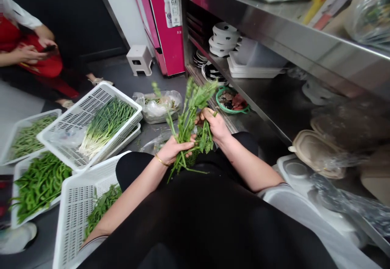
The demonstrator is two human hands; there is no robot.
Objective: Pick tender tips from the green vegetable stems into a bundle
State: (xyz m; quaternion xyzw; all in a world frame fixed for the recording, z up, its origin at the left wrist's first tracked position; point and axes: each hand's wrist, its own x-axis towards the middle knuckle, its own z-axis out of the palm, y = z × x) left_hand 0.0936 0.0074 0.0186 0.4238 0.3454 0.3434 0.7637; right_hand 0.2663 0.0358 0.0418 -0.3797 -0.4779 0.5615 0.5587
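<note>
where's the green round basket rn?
Head view, slightly right of centre: the green basket sits just beyond the person's right hand, with black-and-white dishes right behind it.

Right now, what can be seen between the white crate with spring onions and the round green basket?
In the head view: a clear plastic bag, then, nearer the green basket, the held leafy bunch.

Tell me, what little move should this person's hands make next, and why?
Perhaps the right hand should draw its leafy sprigs gently away from the bunch of greens. The left hand grips that bunch by its stems, steadying it, while the right hand's fingers hold the sprigs close beside it, so a small pull would likely part them.
</note>
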